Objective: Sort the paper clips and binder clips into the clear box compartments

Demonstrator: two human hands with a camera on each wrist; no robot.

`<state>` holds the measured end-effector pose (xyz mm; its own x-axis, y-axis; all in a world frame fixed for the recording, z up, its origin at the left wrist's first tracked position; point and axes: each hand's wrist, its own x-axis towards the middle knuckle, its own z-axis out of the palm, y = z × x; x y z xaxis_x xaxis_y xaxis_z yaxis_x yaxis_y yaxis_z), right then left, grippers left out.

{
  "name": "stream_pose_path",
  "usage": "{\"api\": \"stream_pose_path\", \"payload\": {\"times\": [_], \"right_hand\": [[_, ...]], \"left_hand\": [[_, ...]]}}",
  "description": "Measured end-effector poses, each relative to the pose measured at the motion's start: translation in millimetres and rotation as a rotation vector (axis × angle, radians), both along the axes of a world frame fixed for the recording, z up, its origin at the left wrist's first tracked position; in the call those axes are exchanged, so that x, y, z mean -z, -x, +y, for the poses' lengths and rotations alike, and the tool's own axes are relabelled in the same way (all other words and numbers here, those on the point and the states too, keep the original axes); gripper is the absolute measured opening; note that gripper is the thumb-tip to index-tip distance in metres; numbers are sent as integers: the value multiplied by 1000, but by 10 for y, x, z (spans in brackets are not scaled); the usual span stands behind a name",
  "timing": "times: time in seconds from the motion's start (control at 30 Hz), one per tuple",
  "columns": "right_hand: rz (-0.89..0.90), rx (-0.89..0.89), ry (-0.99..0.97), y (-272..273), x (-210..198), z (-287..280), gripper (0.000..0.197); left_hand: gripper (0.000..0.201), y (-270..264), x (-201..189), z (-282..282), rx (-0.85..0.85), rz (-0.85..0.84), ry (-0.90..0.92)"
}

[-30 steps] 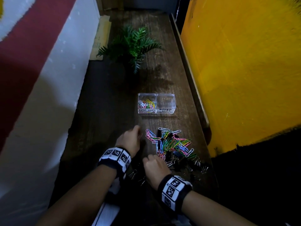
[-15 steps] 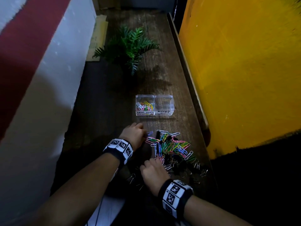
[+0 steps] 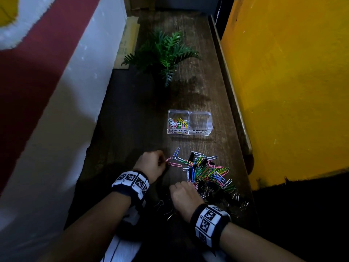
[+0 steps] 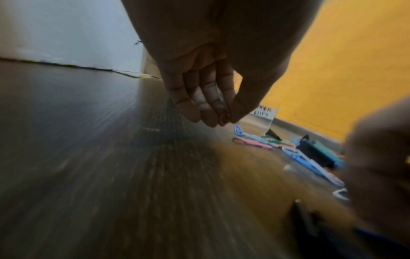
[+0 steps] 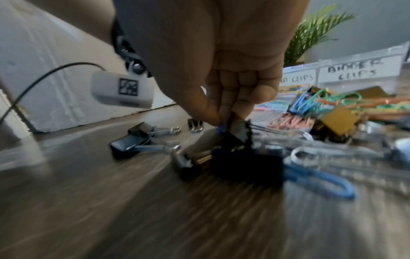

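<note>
Both hands had shifted a little since a moment before; the right hand (image 3: 186,195) had stayed low at the near edge of the messy pile of coloured wire paper clips (image 3: 205,172), and its fingertips (image 5: 224,112) now pinched a small black metal binder clip (image 5: 238,130) with a bit of blue wire beside it; more black binder clips (image 5: 131,142) lay on the dark wooden table (image 3: 136,114) just beside it. A bit farther on, the left hand (image 3: 152,163) had pulled back from the pile, and it now pinched a pink paper clip (image 3: 168,159) between thumb and fingers; so each hand seemed to have a clip ready to carry. Farther still sat the clear plastic two-part box (image 3: 189,121); its left part, marked for paper clips, held some coloured clips (image 3: 178,123), and its right part, marked for binder clips, looked bare; most of the sorting was not yet done. Beyond it stood a small green fern plant (image 3: 162,53).
</note>
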<state>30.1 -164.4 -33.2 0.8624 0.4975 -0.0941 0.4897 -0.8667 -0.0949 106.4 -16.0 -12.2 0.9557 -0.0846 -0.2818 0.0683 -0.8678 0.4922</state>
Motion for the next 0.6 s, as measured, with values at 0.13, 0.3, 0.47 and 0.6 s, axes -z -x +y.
{"api": "stream_pose_path", "payload": {"times": [0.13, 0.3, 0.47, 0.6], "right_hand": [[80, 35, -71, -53, -88, -39, 21], [375, 326, -456, -257, -226, -226, 17], [415, 621, -842, -679, -477, -337, 28], [356, 709, -956, -1253, -671, -382, 27]], "left_hand": [[12, 96, -1, 15, -49, -66, 107], [11, 129, -20, 9, -132, -40, 151], [6, -33, -202, -80, -177, -103, 225], [4, -446, -414, -226, -199, -218, 280]]}}
